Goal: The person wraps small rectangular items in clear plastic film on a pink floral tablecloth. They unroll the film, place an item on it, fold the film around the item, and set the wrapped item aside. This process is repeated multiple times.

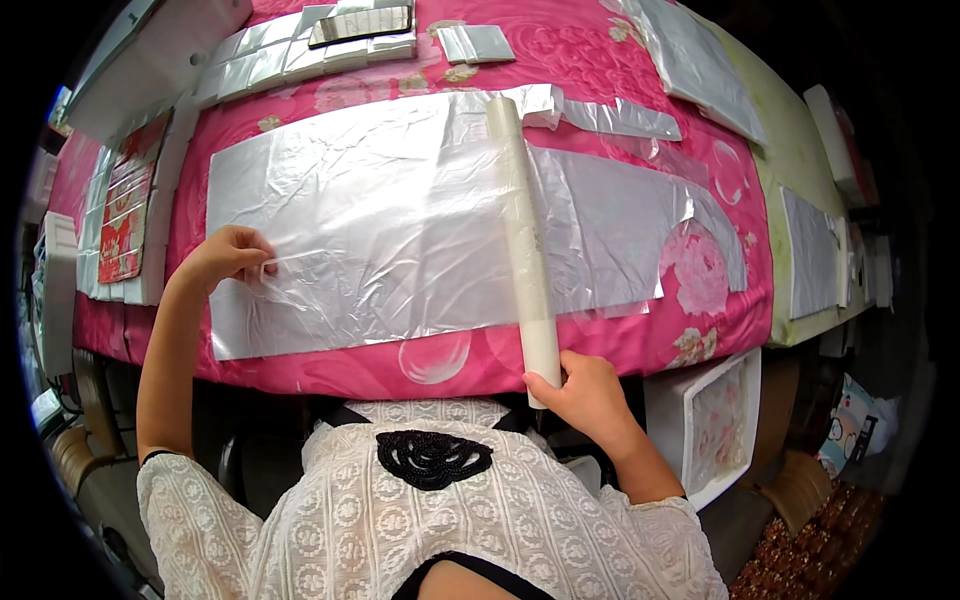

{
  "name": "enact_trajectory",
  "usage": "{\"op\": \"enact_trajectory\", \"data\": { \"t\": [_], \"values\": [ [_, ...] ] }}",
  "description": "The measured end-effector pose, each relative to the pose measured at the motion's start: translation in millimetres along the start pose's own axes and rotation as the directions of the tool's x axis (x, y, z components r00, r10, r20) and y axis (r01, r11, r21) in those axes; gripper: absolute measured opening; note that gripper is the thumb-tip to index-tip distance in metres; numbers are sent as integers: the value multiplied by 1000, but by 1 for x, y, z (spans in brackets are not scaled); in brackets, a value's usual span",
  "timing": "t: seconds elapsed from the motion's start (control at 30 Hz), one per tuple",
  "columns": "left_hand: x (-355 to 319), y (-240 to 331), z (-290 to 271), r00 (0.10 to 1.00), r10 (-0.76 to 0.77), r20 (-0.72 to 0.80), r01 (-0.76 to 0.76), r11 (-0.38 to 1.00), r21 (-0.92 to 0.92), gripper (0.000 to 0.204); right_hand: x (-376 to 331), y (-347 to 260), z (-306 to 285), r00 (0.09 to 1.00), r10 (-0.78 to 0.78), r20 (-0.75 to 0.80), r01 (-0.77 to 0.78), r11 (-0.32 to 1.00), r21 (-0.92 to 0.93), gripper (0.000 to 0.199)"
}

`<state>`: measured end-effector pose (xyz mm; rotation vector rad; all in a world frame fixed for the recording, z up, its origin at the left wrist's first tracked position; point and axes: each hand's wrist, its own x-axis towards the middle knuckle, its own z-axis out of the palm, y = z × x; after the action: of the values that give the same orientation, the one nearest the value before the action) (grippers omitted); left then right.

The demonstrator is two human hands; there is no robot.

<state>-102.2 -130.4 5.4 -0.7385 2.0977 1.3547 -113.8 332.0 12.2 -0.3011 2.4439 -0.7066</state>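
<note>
The left hand (236,255), fingertips together, seems to pinch the silvery sheet (360,220) near its left edge, on the pink cloth (590,62). The right hand (587,397) curls snugly around the near end of the pale roll (525,230) crossing the sheet.

Bench, contents by position

Film sheet (360,220): on bench (290,376), left hand (235,257) at its left end. Roll (523,230): across sheet, right hand (585,395) at near end. Phone (360,27): behind, atop packets (265,60). Box (668,415): near right, below bench edge.
</note>
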Motion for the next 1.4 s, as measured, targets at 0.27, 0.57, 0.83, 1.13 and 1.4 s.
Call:
{"op": "enact_trajectory", "data": {
  "t": [0.27, 0.57, 0.83, 1.13, 1.4],
  "values": [
    [-35, 79, 14, 491, 765, -417, 165, 388, 907, 15, -5, -4, -6, 1000, 23, 7, -23, 1000, -13, 40],
    [40, 101, 245, 508, 856, -96, -609, 436, 662, 60, -2, -3, -7, 999, -1, 32, 2, 999, -38, 40],
    [53, 96, 257, 562, 826, -50, -498, 386, 776, 64, 57, -6, -41, 988, -151, 45, 152, 988, -30, 51],
    [56, 95, 259, 545, 837, -46, -504, 372, 779, 63, 234, -46, -62, 978, -209, 2, 159, 753, 639, 35],
    [52, 100, 258, 578, 815, -44, -486, 387, 784, 63, 300, -29, -74, 967, -148, -205, 202, -34, 979, 22]
  ]
}}
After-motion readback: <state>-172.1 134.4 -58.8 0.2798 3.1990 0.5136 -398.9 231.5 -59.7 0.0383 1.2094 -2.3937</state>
